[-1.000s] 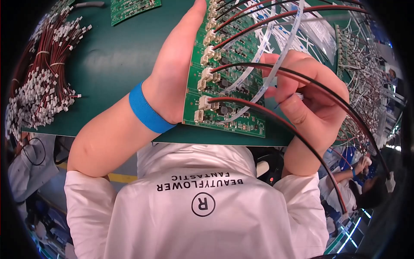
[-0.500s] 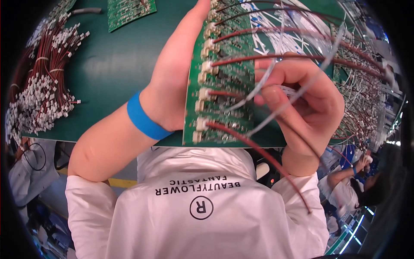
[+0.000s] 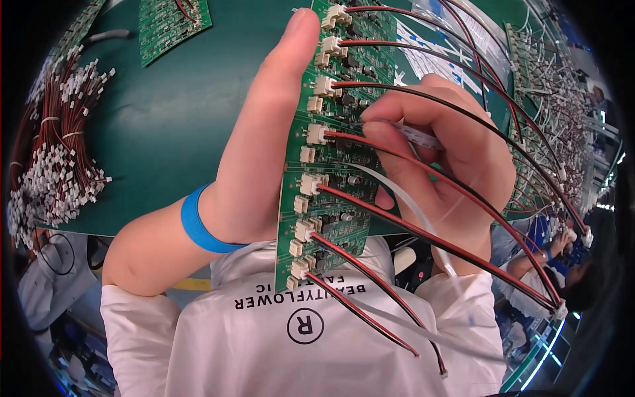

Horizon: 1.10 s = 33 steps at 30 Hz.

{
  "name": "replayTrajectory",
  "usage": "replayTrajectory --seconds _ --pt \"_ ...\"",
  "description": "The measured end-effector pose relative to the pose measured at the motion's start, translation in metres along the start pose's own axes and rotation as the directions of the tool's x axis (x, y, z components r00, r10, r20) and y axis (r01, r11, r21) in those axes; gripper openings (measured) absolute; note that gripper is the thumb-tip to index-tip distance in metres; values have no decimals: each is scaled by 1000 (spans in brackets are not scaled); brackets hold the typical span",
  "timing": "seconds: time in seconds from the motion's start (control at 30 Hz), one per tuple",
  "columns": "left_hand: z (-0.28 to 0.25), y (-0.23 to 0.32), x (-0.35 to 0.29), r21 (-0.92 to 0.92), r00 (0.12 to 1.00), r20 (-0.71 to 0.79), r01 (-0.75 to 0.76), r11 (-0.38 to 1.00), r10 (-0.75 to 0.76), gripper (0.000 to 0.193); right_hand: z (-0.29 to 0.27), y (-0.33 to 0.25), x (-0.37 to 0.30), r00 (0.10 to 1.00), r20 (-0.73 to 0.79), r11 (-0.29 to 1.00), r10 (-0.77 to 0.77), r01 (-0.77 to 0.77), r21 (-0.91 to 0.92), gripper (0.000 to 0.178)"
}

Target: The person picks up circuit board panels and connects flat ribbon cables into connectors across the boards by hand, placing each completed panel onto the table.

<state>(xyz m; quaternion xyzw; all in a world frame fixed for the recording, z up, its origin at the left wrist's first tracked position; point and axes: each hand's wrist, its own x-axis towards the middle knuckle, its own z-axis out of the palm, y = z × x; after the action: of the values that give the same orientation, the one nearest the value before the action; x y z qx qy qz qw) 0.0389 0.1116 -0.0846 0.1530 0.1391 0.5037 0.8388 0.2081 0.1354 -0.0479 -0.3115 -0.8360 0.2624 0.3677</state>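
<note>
A long green circuit board panel (image 3: pixel 360 165) is held up, tilted, in front of my chest. My left hand (image 3: pixel 261 132) grips its left side, thumb along the edge; the other fingers are hidden behind it. White connectors line that edge, and several red-and-black wires (image 3: pixel 436 241) plugged into them hang off to the right. My right hand (image 3: pixel 463 152) is closed in a pinch on a white flat ribbon cable (image 3: pixel 421 137), fingertips at the board's middle. Another pale flat cable (image 3: pixel 403 198) loops from the board below these fingers. A blue band (image 3: pixel 204 221) circles my left wrist.
Tied bundles of red-and-black wires with white plugs (image 3: pixel 59 145) lie on the green table (image 3: pixel 159 126) at left. Another board (image 3: pixel 175 33) lies at the far side. White flat cables (image 3: pixel 433 63) are piled behind my right hand; wired boards (image 3: pixel 539 86) stand farther right.
The board has come down toward my body, its lower end now over my shirt. My right hand has shifted slightly left, bringing its fingertips over the board. The wires swing with it.
</note>
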Motion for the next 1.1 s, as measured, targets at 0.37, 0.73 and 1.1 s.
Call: replayTrajectory --seconds 0.37,0.73,1.1 --pt "5 -8 4 -252 986 158 -7 968 48 69 6 -7 -4 997 -59 991 41 -48 -122 18" --pt "11 -9 1 -151 999 -22 45 988 -49 73 6 -2 -5 1000 -21 975 1 -6 -222 20" --pt "28 -9 8 -50 972 -199 121 991 -129 71 9 8 -6 996 37 984 79 -72 -163 16"
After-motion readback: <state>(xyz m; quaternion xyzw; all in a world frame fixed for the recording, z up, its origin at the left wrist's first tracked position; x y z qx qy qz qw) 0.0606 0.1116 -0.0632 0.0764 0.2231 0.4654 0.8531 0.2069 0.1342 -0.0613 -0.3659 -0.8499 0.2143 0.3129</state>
